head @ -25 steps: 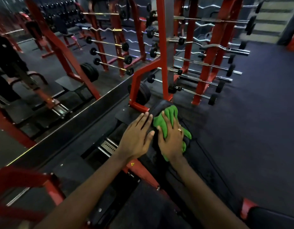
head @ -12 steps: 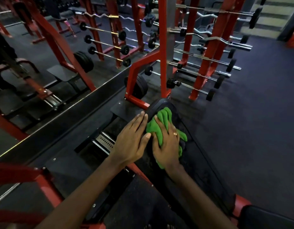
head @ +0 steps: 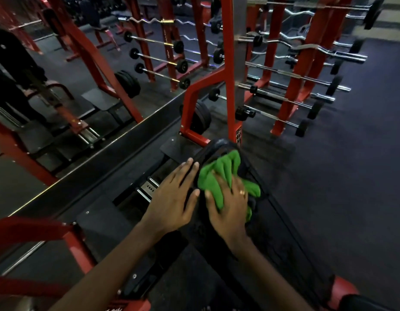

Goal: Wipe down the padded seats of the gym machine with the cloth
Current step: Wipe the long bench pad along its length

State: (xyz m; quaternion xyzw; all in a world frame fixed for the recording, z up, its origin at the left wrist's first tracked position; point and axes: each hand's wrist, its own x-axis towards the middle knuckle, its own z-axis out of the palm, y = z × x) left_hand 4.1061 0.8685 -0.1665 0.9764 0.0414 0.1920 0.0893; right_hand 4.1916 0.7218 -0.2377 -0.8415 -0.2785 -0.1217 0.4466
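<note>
Two hands are showing, left hand [head: 172, 198] and right hand [head: 230, 206]. One cloth [head: 219, 173] is lying under the right hand, one ring [head: 242, 192] is sitting on it, and one pad [head: 280, 239] is lying beneath both.

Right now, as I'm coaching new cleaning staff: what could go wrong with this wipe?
1. The green cloth is bunched under the right hand, so strokes may miss parts of the black pad.
2. The left hand rests at the pad's edge beside the metal rails; it might slip off toward them.
</note>
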